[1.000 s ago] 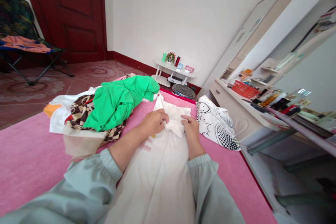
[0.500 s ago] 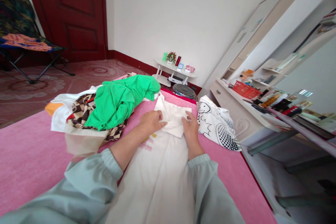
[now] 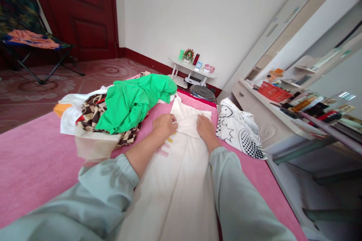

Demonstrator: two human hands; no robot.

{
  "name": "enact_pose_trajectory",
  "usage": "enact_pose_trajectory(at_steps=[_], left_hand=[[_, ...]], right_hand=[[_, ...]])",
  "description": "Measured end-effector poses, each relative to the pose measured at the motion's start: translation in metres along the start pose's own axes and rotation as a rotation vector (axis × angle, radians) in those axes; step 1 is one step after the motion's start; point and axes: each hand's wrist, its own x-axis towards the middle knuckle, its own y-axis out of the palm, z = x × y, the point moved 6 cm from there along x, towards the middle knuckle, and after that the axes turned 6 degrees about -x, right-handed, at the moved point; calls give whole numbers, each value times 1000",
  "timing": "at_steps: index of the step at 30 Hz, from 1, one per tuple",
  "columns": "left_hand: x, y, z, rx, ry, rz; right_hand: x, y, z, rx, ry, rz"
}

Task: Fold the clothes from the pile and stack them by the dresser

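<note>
A long white shirt [image 3: 181, 173] lies lengthwise on the pink bedspread in front of me, a pink and yellow print near its left edge. My left hand [image 3: 164, 125] grips the cloth towards its far end, fingers curled. On the opposite edge, my right hand [image 3: 206, 128] pinches the same shirt. Between the two hands the cloth is gathered into a crosswise fold, with the far end spread flat beyond it. My fingertips are partly hidden by the fabric and the knuckles.
Left of the shirt is a heap of clothes with a green garment [image 3: 135, 101] on top. A black-and-white printed garment [image 3: 239, 130] lies on the right. The pink bedspread [image 3: 31, 173] is under everything. A dressing table [image 3: 263, 120] with a red basket [image 3: 274, 91] stands alongside.
The loose flap between my hands has been drawn into a tighter crosswise fold. My right hand's fingers have closed more on the cloth. The view has shifted slightly.
</note>
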Motion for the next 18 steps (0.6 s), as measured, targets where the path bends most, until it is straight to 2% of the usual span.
enact_pose_trajectory(at_steps=[2,5,8,11,15,18], left_hand=[[-1,0,1,6,-6,-14],[-3,-1,1,5,-6,-31],[-3,-1,1,-3,-10,-44],[-3,-2,2,-14,-18,-50],[-7,-7,2,-30,8,-60],[-19,-9,2,-64,113,-35]], right_hand=[[0,-1,2,-45,-4,49],[-8,-14,12,-90,-17,94],[-35,-26,34,-109,-160,102],[-69,-20,55,-135,-305,205],[-90,-11,60,-212,-242,264],[-105,-18,61,-219,-221,277]])
